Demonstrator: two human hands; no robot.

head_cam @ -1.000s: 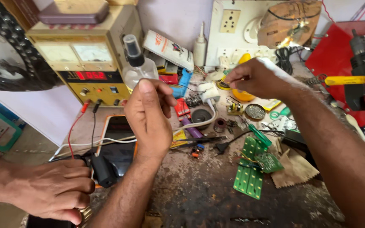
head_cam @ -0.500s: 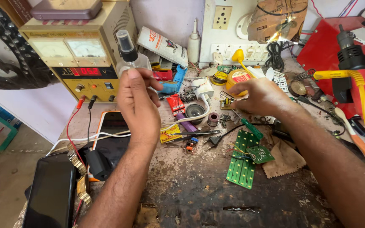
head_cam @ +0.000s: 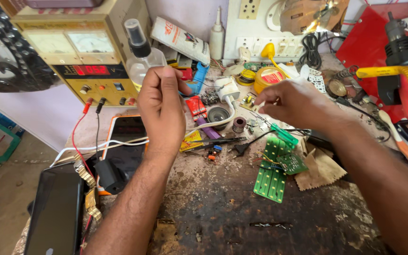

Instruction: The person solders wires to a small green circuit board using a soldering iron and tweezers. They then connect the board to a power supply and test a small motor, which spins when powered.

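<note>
Across bench [head_cam: 270,222]: dark worn top, pitted and stained, bare toward near edge, crowded along far edge.

Far-left corner: power supply [head_cam: 72,56], boxy yellow-beige metal case, two pale meter windows, red and black leads trailing down. Far-right corner: red metal stand [head_cam: 378,42] with black tool and yellow cord.

Near-left corner: dark phone [head_cam: 55,212], flat glossy glass, lying face up. Just beyond it: orange-cased device [head_cam: 126,137], screen dark, white cable [head_cam: 204,126] running across it.

Left hand [head_cam: 161,106]: raised above left half of bench, in front of power supply. Grip curled tight at lower body of spray bottle [head_cam: 140,52], apparently clamped on it. Bottle upright, held off bench; clear rounded plastic, black pump head, transparent cap.

Right hand [head_cam: 293,101]: low over mid-bench toward far edge, fingers pointing down at scattered small parts. Grip drawn close together; cannot tell whether anything pinched.

Judged step: bottle held up and ready, right hand sorting among components. Work among such small parts calling for a fine pinch and a steady bottle, nozzle kept clear of live leads.

Below right hand: green circuit boards [head_cam: 270,177], flat rectangular, rows of pads, thin wires attached. Beside them: crumpled brown cloth [head_cam: 319,170]. Near far edge: round yellow tin [head_cam: 270,78], red label, shallow.
</note>
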